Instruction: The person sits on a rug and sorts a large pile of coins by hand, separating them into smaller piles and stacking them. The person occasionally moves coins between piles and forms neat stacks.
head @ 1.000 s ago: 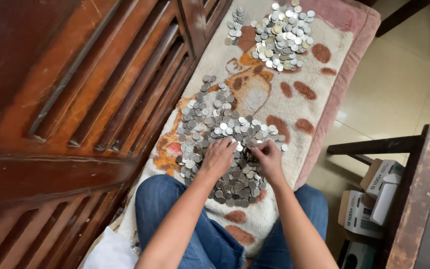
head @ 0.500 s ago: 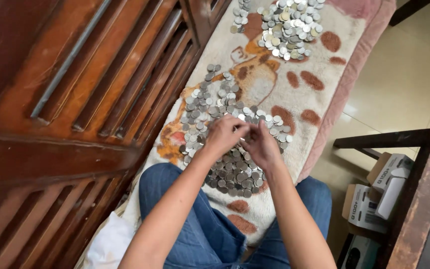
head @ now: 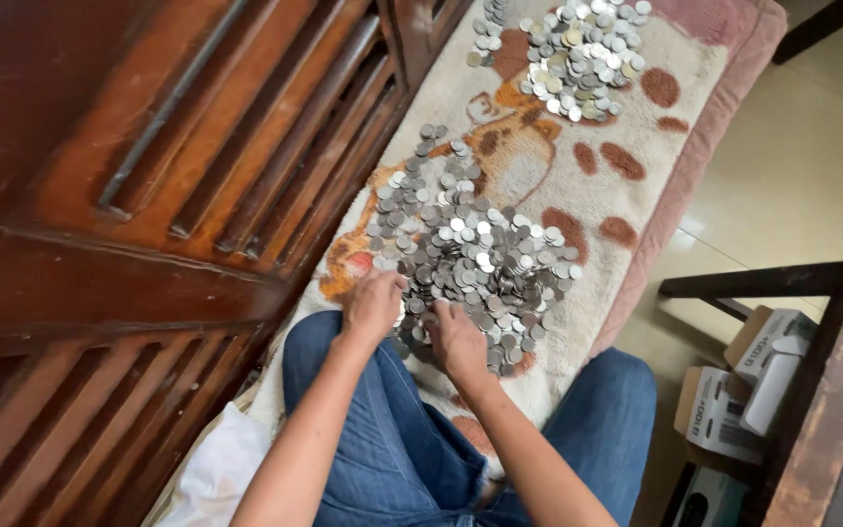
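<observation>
Hands had pulled back to the near edge of the big heap of silver-grey metal coins on the cream-and-orange patterned towel. Left hand and right hand lay fingers-down among coins; grip I couldn't tell. Smaller coin pile sat well apart.

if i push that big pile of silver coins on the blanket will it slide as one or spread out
Probably spread: the heap of loose silver coins lies flat and overlapping, not stacked. The fluffy cream patterned blanket likely drags on them. Flat-lying coins seem unlikely to roll. Both hands, left and right, rest at its near edge.
</observation>
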